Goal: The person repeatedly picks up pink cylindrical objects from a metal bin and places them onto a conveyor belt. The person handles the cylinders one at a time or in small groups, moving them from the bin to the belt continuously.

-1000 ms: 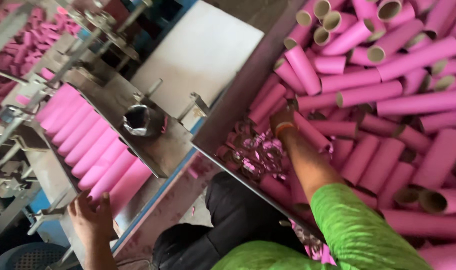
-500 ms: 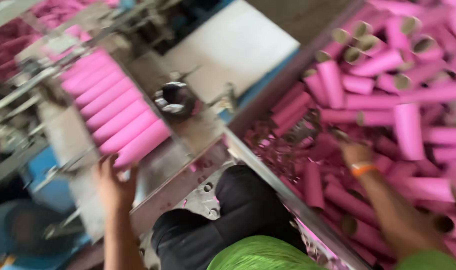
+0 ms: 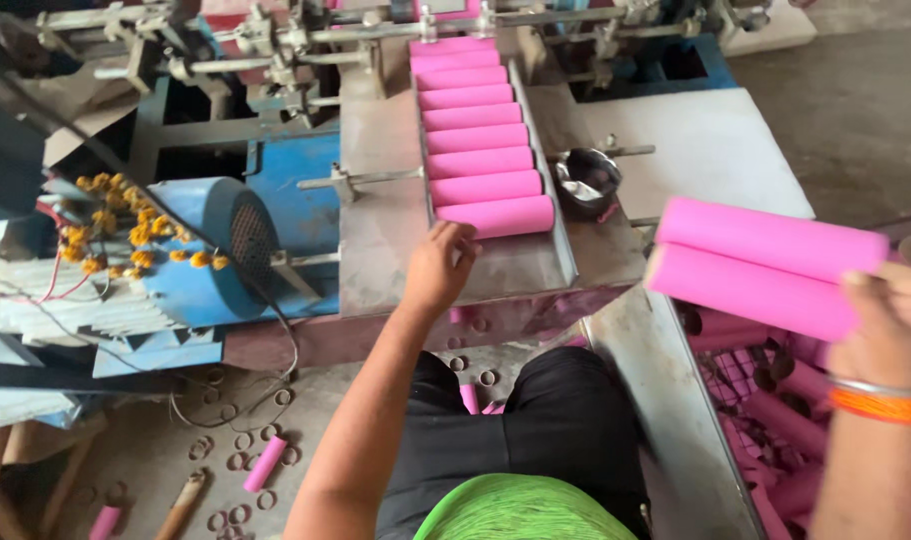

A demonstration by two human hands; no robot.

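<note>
My arms were bare. On my right wrist I wore an orange thread band (image 3: 885, 406) beside a thin silver bangle (image 3: 880, 386). I had a bright green shirt (image 3: 523, 508) and black trousers (image 3: 535, 425).

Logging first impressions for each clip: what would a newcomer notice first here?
First, the two bright pink tubes gripped in the right hand at the right edge. Next, the row of pink tubes lying side by side on the grey metal tray at centre, the left hand touching the nearest one.
</note>
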